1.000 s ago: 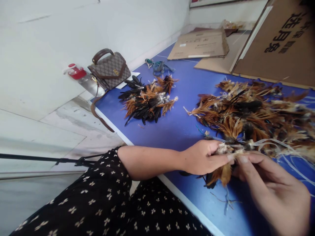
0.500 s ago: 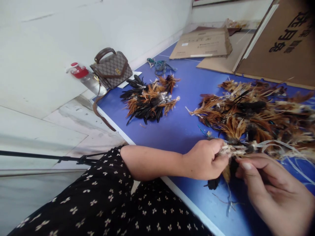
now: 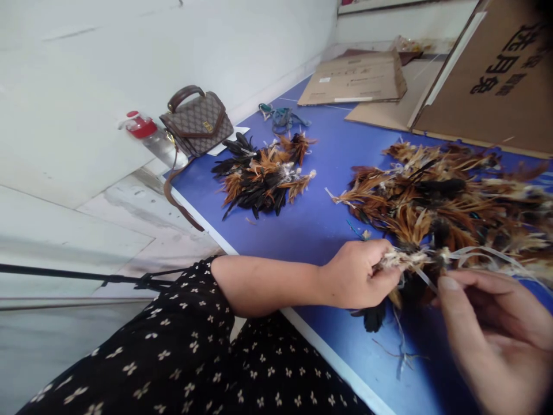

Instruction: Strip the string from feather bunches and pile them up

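My left hand (image 3: 367, 276) is closed round a bundle of feathers (image 3: 404, 259), whose pale quill ends stick out to the right of the fist. Black feather tips hang below it. My right hand (image 3: 488, 328) pinches a white plastic strip (image 3: 425, 279) between thumb and forefinger; the strip runs up to the quill ends. Behind both hands spreads a large pile of brown, black and cream feathers (image 3: 453, 196). More translucent strips (image 3: 496, 256) curl above my right hand. A loose bit of string (image 3: 401, 346) lies on the table under the bundle.
On the blue table (image 3: 276, 239) lies a smaller heap of tied feather bunches (image 3: 263, 178). Beyond are blue-green strings (image 3: 285, 118), a patterned handbag (image 3: 199, 124) and a red-capped bottle (image 3: 155, 138). Flattened cardboard (image 3: 354, 78) and a cardboard box (image 3: 488, 86) stand at the back.
My right hand has drawn away to the right from the left fist, and the white strip now shows stretched between them. My left hand has shifted slightly left and up.
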Available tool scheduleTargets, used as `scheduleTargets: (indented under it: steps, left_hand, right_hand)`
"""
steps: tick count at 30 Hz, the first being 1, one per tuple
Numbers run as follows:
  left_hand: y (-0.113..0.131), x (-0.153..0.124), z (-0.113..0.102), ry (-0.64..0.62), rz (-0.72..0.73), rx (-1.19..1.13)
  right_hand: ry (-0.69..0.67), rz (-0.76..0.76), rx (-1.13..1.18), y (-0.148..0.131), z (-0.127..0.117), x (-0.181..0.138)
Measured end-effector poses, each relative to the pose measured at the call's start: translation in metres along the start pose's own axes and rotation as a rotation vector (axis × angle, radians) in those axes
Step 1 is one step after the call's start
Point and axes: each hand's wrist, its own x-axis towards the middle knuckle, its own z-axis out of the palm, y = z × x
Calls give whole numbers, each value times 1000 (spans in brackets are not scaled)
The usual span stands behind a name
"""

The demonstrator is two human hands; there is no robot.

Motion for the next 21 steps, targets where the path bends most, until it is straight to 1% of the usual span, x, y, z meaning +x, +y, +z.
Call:
scheduleTargets:
  steps: [2, 5, 7, 9, 12, 14, 17, 19, 21]
  left_hand:
    - [0, 0, -1, -14, 7, 43]
    - [3, 0, -4, -43, 56, 110]
    - [5, 0, -5, -65, 60, 145]
    - [8, -1, -7, -100, 36, 169]
    - [10, -2, -8, -147, 15, 201]
    - [10, -2, -9, -169, 31, 233]
    - [9, -2, -9, -225, 97, 274]
    - [9, -2, -9, -259, 132, 261]
    - [9, -2, -8, -263, 124, 198]
  right_hand:
    - [20, -9, 42, -5, 2, -2]
    - [-43, -99, 64, -7, 7, -3]
    - [-87, -109, 53, -6, 9, -3]
    - [-119, -71, 49, -4, 10, -2]
    - [-116, 7, 67, 0, 9, -2]
    - [-99, 57, 74, 2, 9, -2]
    - [-93, 101, 63, 5, 8, -1]
    - [-104, 118, 69, 5, 7, 0]
    - [-118, 133, 85, 5, 7, 1]
